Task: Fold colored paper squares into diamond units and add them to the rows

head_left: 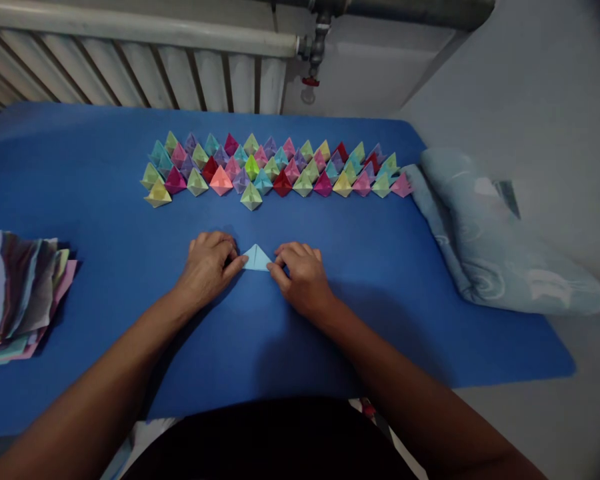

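A light blue folded paper (257, 258), triangular with a crease down its middle, lies on the blue table (130, 233) between my hands. My left hand (209, 265) pinches its left corner with thumb and fingers. At the right corner, my right hand (300, 272) holds the paper the same way. Beyond the hands stand rows of small folded paper boats (282, 183) in many colours, with a pale green one (251, 197) in front of the rows.
On the left is a stack of coloured paper sheets (23, 293). A folded light blue blanket (500, 247) lies at the table's right side. Behind the table are a white radiator (145, 70) and a pipe with a red valve handle (311, 81).
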`<action>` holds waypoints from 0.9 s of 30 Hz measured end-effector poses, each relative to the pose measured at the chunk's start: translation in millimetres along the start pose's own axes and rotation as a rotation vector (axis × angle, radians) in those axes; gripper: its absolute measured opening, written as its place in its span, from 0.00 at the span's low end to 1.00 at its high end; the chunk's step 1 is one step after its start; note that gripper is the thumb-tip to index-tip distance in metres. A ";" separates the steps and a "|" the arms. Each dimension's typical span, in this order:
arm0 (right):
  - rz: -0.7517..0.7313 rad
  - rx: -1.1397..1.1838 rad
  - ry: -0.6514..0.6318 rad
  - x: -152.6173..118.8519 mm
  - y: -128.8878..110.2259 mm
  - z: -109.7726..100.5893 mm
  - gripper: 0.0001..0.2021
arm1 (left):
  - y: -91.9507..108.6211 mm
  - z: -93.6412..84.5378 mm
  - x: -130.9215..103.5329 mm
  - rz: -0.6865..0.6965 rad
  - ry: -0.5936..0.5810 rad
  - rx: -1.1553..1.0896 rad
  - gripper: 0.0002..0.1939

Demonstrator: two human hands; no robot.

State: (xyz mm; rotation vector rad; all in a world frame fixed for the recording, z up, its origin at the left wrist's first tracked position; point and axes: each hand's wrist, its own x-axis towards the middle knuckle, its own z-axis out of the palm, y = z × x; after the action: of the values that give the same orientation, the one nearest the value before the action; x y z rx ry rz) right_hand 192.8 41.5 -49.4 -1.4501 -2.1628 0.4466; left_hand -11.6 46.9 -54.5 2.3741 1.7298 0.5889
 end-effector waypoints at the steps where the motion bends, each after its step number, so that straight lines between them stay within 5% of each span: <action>1: 0.003 0.000 -0.001 0.1 -0.1 0.2 0.09 | 0.8 -0.1 0.0 -0.006 0.000 0.005 0.13; 20: 0.018 -0.041 -0.014 1.4 -1.0 1.5 0.08 | 15.6 -0.7 -2.9 -0.046 0.007 0.109 0.11; 27: 0.016 -0.070 -0.055 2.5 -0.7 0.4 0.08 | 21.9 3.0 -6.9 0.204 0.111 0.203 0.11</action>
State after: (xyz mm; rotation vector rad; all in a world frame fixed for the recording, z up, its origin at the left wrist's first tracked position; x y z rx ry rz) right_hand 191.3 43.5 -48.8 -1.5105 -2.2322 0.4246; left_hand 7.1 33.6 -51.3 2.7314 1.6749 0.6099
